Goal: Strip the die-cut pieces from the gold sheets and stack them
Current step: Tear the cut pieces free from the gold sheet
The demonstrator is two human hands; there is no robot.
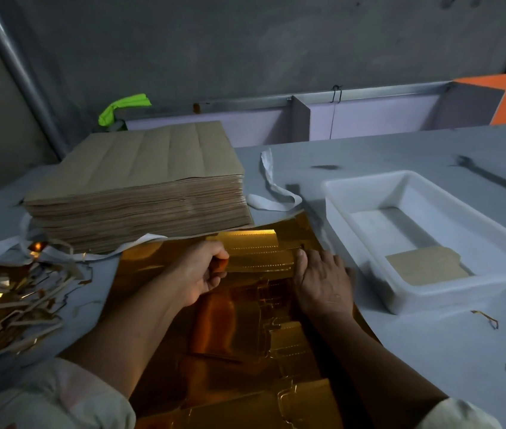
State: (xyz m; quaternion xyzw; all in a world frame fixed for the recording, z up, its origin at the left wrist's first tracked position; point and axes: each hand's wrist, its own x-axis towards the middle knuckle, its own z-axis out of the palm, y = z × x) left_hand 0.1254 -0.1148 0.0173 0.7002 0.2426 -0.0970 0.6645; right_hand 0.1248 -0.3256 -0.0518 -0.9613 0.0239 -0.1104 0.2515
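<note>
gold sheet [245,320], shiny, perforated

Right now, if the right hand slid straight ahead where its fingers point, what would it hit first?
The right hand would probably meet the white strap beyond the gold sheet, beside the brown stack; depth is unclear.

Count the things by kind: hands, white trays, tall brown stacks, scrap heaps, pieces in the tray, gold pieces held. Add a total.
Hands: 2 (left hand, right hand)
White tray: 1
Brown stack: 1
Scrap heap: 1
Piece in the tray: 1
Gold piece held by the left hand: 1
Total: 7
</note>
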